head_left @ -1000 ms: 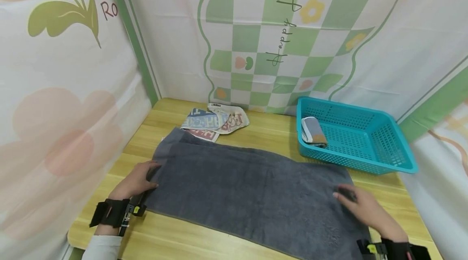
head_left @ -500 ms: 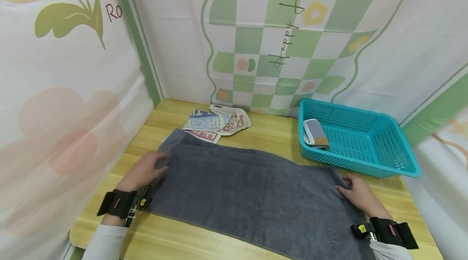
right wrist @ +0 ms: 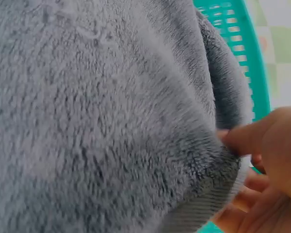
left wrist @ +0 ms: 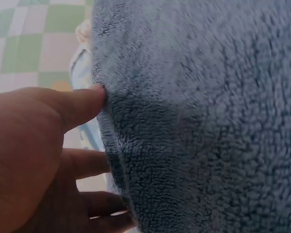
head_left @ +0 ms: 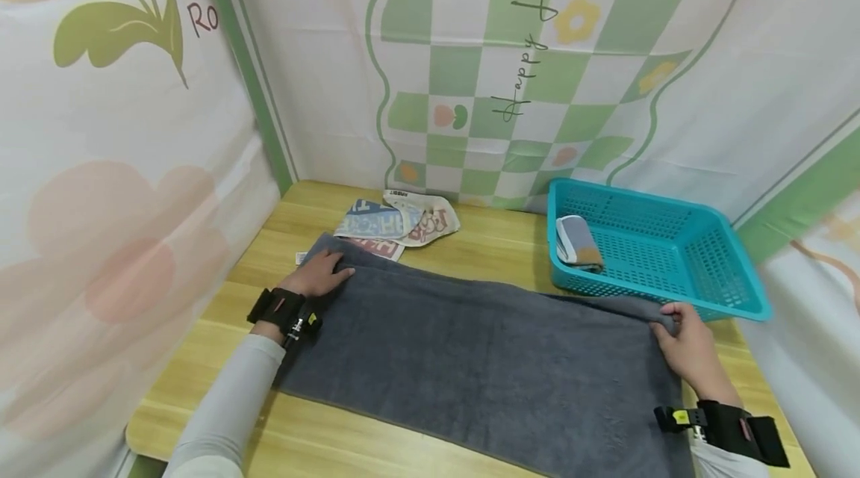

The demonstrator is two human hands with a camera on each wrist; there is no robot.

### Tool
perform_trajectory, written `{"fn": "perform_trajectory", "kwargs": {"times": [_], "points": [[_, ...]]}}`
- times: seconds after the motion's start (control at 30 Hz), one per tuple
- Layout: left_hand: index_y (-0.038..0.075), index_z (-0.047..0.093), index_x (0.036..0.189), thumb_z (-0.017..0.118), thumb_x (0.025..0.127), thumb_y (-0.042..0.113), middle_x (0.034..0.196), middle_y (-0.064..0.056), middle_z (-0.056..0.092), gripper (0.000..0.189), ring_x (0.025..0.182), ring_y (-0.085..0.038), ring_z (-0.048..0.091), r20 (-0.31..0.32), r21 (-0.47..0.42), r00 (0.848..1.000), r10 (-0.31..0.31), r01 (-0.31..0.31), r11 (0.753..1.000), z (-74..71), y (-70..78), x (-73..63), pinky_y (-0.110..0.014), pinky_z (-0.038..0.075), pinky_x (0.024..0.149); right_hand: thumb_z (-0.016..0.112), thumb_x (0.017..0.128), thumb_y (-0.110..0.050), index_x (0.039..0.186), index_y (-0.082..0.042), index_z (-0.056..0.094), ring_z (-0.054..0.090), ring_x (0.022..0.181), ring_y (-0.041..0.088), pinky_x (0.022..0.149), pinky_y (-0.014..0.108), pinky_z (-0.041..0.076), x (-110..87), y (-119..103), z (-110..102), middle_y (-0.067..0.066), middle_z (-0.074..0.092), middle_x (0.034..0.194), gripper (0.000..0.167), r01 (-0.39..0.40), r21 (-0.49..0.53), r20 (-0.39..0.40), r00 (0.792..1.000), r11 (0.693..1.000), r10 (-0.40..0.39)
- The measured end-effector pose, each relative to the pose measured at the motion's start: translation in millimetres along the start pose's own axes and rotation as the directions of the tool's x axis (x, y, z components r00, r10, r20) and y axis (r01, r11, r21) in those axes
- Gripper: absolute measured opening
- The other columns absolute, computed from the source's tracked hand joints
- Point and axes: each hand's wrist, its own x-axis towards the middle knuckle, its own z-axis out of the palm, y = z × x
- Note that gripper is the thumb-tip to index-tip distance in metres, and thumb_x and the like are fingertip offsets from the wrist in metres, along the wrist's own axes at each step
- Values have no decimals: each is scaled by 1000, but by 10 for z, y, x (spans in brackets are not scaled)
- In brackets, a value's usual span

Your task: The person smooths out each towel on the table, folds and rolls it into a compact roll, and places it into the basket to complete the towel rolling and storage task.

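Note:
A large grey towel (head_left: pixel 484 358) lies spread across the front of the table, folded over along its far side. At its far left corner my left hand (head_left: pixel 314 275) grips the edge; in the left wrist view the thumb (left wrist: pixel 85 104) lies at the rim and the other fingertips go behind the cloth. My right hand (head_left: pixel 692 355) pinches the far right corner, which is raised and bent over near the basket. Seen from the right wrist, the thumb (right wrist: pixel 247 138) presses on the fluffy cloth, with the fingers partly hidden behind its hem.
A turquoise plastic basket (head_left: pixel 728 269) stands at the back right, just behind the towel, with a small folded cloth (head_left: pixel 578 243) inside. Several printed cloths (head_left: pixel 430 220) lie crumpled at the back left of the wooden table (head_left: pixel 201 381). Patterned curtains (head_left: pixel 329 82) close off the back and sides.
My left hand has moved forward along the towel's left side to its far corner. The right hand has taken the far right corner and lifted it.

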Motion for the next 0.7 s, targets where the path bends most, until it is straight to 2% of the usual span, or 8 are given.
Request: {"fn": "perform_trajectory", "kwargs": {"times": [0.13, 0.27, 0.33, 0.43, 0.53, 0.63, 0.7], "points": [[-12, 33, 153, 39, 109, 39, 157, -38, 28, 67, 148, -54, 21, -2, 13, 998, -64, 64, 998, 19, 15, 20, -65, 26, 117, 60, 93, 6, 129, 18, 43, 45, 103, 55, 81, 62, 42, -33, 47, 52, 42, 44, 119, 41, 16, -53, 24, 1000, 998, -15], [-9, 26, 156, 49, 106, 41, 158, -43, 17, 75, 148, -58, 14, 4, 17, 992, -126, 126, 992, 45, 29, -25, -70, 25, 115, 72, 83, 6, 126, 19, 50, 39, 110, 59, 90, 69, 35, -89, -24, 169, 44, 43, 120, 50, 108, -95, 20, 994, 990, -107], [-8, 21, 158, 54, 103, 44, 158, -45, 9, 83, 148, -59, 10, 24, 20, 988, -150, 150, 989, 56, 26, -50, -72, 24, 114, 78, 83, -2, 129, 16, 51, 40, 114, 61, 93, 71, 35, -96, -104, 223, 44, 44, 125, 57, 144, -84, 95, 986, 986, -136], [-8, 17, 158, 60, 100, 47, 158, -45, 3, 91, 148, -60, 6, 49, 14, 986, -161, 160, 987, 48, 37, -73, -74, 22, 114, 84, 83, -21, 138, 16, 47, 40, 123, 63, 94, 72, 38, -79, -162, 288, 46, 41, 136, 76, 175, -55, 272, 950, 983, -154], [-9, 17, 158, 66, 96, 46, 157, -47, 2, 97, 146, -62, 8, 56, 6, 987, -152, 152, 988, 29, 40, -93, -75, 24, 111, 86, 81, -34, 147, 18, 33, 26, 133, 69, 99, 78, 32, -85, -143, 325, 50, 25, 147, 100, 135, -46, 417, 903, 990, -104], [-8, 15, 159, 70, 93, 47, 157, -47, 0, 102, 147, -61, 6, 65, 4, 986, -153, 153, 988, 25, 30, -108, -76, 24, 111, 88, 78, -36, 151, 19, 22, 15, 135, 72, 101, 81, 25, -98, -98, 343, 54, 13, 149, 112, 115, -45, 461, 884, 992, -81], [-7, 13, 160, 71, 93, 48, 158, -45, -1, 103, 148, -60, 4, 71, 9, 986, -151, 151, 989, 34, 20, -97, -75, 21, 113, 89, 76, -35, 152, 18, 18, 10, 136, 72, 102, 82, 21, -111, -75, 345, 54, 8, 149, 117, 107, -45, 472, 879, 993, -73]]}}
